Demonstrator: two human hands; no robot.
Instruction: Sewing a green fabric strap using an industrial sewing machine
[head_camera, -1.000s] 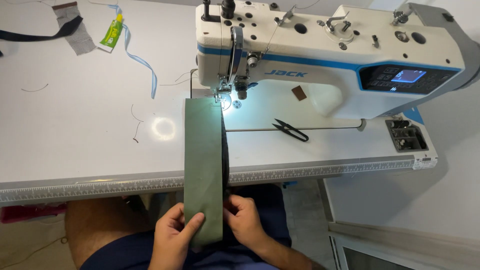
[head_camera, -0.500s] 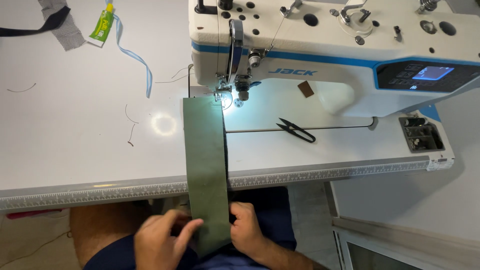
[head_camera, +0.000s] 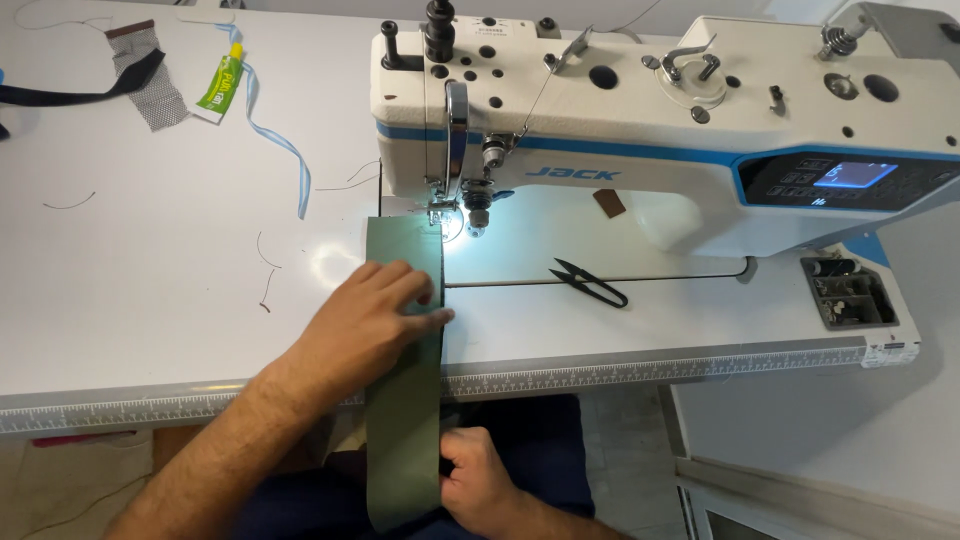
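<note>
White table (head_camera: 150, 300) bears sewing machine (head_camera: 660, 120), green strip (head_camera: 405, 400), snips (head_camera: 590, 283).

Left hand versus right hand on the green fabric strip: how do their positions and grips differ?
The left hand lies flat on the green fabric strip on the white table, near the sewing machine needle; the right hand is below the table edge. The left presses with spread fingers; the right pinches the strip's right edge. Both touch the same strip.

Right of the white sewing machine's (head_camera: 640, 110) needle, black thread snips (head_camera: 590, 284) lie on the white surface (head_camera: 150, 300); far left of it, a green glue tube (head_camera: 220, 88) and pale blue ribbon (head_camera: 275, 140).
</note>
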